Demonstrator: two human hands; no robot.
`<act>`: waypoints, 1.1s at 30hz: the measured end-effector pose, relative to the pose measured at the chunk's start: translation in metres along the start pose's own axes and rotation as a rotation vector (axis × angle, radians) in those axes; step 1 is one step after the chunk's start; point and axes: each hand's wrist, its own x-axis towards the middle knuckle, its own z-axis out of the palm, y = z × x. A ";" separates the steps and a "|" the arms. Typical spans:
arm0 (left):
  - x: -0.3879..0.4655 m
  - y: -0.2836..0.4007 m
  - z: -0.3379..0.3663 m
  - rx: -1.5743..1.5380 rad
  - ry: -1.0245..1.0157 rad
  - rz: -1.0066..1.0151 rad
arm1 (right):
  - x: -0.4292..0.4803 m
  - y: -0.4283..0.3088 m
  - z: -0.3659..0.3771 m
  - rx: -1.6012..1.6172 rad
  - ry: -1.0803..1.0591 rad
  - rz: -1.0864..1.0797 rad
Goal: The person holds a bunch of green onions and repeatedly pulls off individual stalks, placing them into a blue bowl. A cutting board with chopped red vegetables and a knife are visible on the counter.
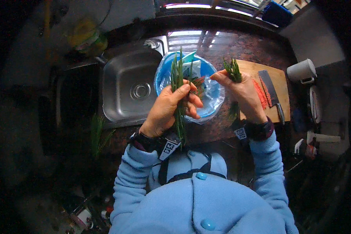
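Observation:
Several long green stalks (180,111), perhaps chives or scallions, stand between the thumb and fingers of my left hand (175,101). That hand is over a blue basin (158,68) lined with a clear plastic bag. My right hand (241,89) is closed around a bunch of green stalks (233,70), whose ends stick out above the thumb. It hovers between the basin and a wooden cutting board (276,109). Packaging (193,65) and reddish-green scraps (198,84) lie inside the basin, partly hidden by my left hand.
A cleaver (269,87) rests on the board beside finely chopped orange-red food (260,95). Left of the basin is a stainless steel sink (120,84). More green stalks (97,136) lie at the counter's near left. A white mug (301,71) is at far right.

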 end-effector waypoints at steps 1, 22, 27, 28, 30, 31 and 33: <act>0.003 -0.005 0.003 -0.019 -0.035 -0.015 | -0.002 0.002 0.004 0.087 0.054 0.001; 0.016 -0.024 0.005 0.033 -0.016 -0.195 | -0.008 0.065 -0.026 0.704 0.256 0.215; 0.016 -0.027 0.007 0.052 -0.013 -0.221 | -0.008 0.067 -0.031 0.785 0.292 0.187; 0.015 -0.027 0.007 0.048 -0.009 -0.223 | -0.010 0.067 -0.034 0.822 0.243 0.179; 0.015 -0.026 0.007 0.062 0.007 -0.214 | -0.012 0.064 -0.037 0.887 0.292 0.161; 0.015 -0.026 0.007 0.065 0.019 -0.208 | -0.013 0.062 -0.041 0.924 0.265 0.121; 0.014 -0.025 0.007 0.063 0.021 -0.204 | -0.015 0.060 -0.049 0.975 0.250 0.074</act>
